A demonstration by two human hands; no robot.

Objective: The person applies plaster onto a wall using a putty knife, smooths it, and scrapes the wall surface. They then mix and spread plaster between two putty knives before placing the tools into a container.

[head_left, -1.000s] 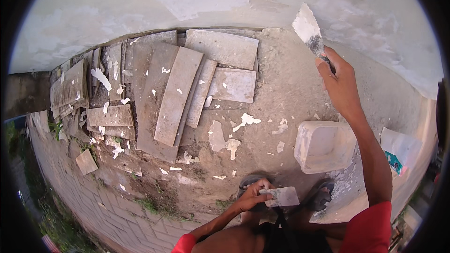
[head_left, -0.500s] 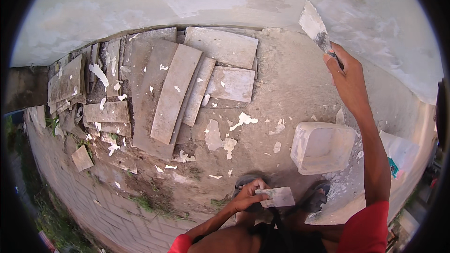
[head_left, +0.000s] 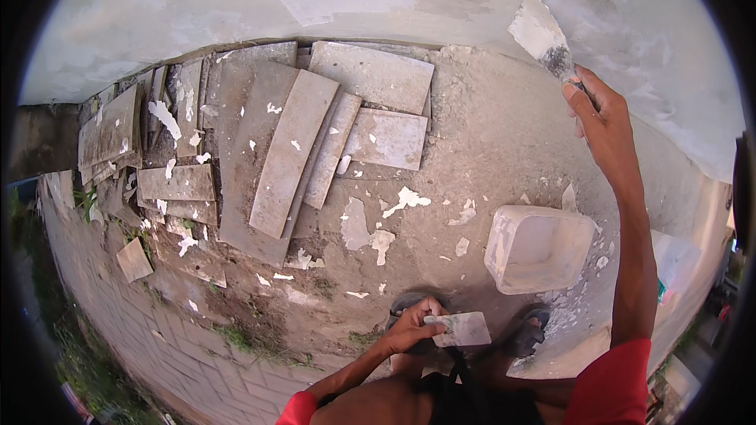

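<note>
My right hand [head_left: 602, 116] is closed round the handle of a putty knife [head_left: 542, 36]. The wide blade is coated with white filler and points up and left, close against the patched pale wall [head_left: 630, 47]; I cannot tell whether it touches. Low in the middle, my left hand [head_left: 411, 326] pinches a small flat rectangular plate [head_left: 466, 330], greyish white and smeared, its kind unclear. Between the two arms, on the ground, a whitish square plastic tub [head_left: 498, 256] has filler residue on its walls.
Worn flat slabs [head_left: 295, 153] lie stacked and overlapping along the wall's foot at left. White flakes [head_left: 354, 224] are scattered over the dirt ground. A plastic bag [head_left: 673, 260] lies right of my right arm. My sandalled feet [head_left: 529, 330] stand below the tub.
My right hand and the putty knife have shifted to the right along the wall, the blade turning a little. My left hand keeps its hold on the plate.
</note>
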